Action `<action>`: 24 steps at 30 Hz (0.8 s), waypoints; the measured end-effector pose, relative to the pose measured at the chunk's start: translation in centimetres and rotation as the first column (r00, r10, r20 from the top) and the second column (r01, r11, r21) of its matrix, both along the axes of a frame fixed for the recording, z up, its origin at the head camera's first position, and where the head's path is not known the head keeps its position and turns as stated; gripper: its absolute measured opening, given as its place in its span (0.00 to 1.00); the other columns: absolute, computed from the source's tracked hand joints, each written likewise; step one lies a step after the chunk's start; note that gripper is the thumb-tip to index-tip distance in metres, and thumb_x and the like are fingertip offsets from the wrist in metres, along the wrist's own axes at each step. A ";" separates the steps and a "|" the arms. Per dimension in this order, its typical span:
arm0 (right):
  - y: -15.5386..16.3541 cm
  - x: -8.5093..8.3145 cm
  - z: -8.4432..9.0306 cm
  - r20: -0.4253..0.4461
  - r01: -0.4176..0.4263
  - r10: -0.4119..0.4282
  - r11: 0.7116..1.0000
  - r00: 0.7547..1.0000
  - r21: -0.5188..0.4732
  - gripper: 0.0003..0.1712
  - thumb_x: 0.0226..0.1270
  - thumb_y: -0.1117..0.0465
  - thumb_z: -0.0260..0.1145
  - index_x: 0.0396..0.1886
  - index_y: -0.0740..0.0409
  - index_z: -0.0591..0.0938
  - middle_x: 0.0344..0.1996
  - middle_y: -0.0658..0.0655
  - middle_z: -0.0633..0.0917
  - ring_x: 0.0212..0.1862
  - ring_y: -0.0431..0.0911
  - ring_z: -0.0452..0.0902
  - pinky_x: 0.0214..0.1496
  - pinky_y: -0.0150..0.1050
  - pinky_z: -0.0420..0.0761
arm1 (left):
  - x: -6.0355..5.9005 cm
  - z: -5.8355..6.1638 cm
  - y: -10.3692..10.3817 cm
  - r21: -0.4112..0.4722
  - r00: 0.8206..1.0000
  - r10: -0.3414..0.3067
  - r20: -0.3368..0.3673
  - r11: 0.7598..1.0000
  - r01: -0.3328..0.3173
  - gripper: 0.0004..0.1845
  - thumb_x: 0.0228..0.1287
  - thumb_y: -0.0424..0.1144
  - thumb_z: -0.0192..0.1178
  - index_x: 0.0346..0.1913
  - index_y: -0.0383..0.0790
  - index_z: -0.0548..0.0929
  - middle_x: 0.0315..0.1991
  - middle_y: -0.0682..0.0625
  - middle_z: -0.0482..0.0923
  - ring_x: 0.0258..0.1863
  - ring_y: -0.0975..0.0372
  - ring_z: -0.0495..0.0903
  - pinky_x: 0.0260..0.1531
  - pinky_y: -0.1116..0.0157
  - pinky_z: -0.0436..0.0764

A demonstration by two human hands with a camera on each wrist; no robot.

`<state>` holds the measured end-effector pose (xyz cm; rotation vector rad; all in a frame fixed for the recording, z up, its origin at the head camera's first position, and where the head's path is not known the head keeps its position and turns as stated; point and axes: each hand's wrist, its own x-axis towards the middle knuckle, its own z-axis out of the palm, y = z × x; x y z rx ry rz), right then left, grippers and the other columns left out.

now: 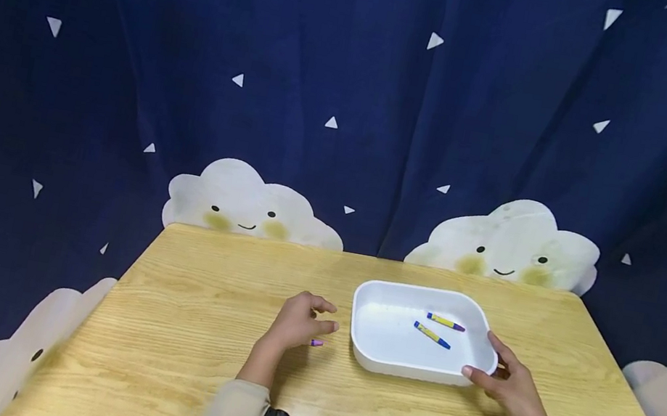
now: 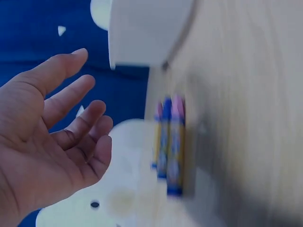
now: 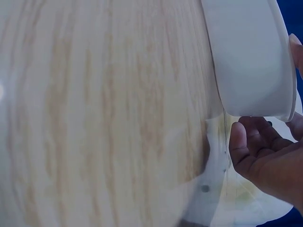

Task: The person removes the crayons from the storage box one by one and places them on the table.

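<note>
White tray [image 1: 373,347] with two crayons [image 1: 432,334], right hand [image 1: 509,385] gripping it; left hand [image 1: 294,323] spread.

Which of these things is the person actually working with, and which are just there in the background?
In use:
- white tray, steadied at its near right corner by the right hand
- two crayons in the tray
- crayons on the table beside the left hand, whose fingers are spread and hold nothing

Just there:
- wooden table
- blue cloud curtain
</note>
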<state>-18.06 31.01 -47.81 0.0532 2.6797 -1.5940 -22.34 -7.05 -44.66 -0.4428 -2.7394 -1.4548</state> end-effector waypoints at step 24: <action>-0.2 0.5 0.2 -0.007 0.020 -0.020 1.000 1.000 0.008 0.54 0.53 0.56 0.73 0.72 0.62 0.51 0.54 0.75 0.70 0.46 0.55 0.73 0.34 0.35 0.78 | -3.2 0.0 10.8 0.085 0.984 -0.143 -0.106 0.985 0.152 0.14 0.50 0.37 0.70 0.42 0.38 0.86 0.37 0.45 0.77 0.34 0.54 0.78 0.32 0.72 0.73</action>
